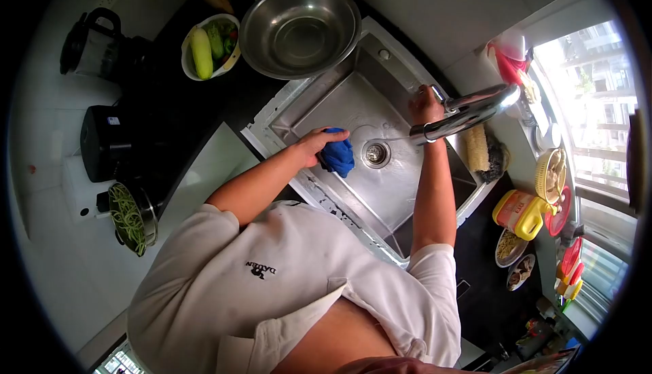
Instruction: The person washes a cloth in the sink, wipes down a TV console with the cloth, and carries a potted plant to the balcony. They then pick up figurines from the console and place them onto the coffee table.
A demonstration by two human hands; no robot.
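Observation:
My left hand (315, 147) is closed around a crumpled blue cloth (337, 153), held over the near left side of the steel sink (326, 106). To the right of the cloth is the round drain (375, 153). My right hand (426, 107) reaches across the sink to the chrome faucet (485, 104), its fingers curled at the faucet handle (439, 94). The spout passes over my right wrist, and part of the grip is hidden. A thin pale streak, apparently water, runs from the spout's mouth toward the drain. The sink bottom looks wet.
A large steel basin (301, 31) stands at the sink's far left corner, beside a bowl of vegetables (202, 53). A tan sponge (477, 148) lies by the right rim. A yellow jug (519, 212) and small dishes stand farther right. A pot of green beans (129, 218) is at left.

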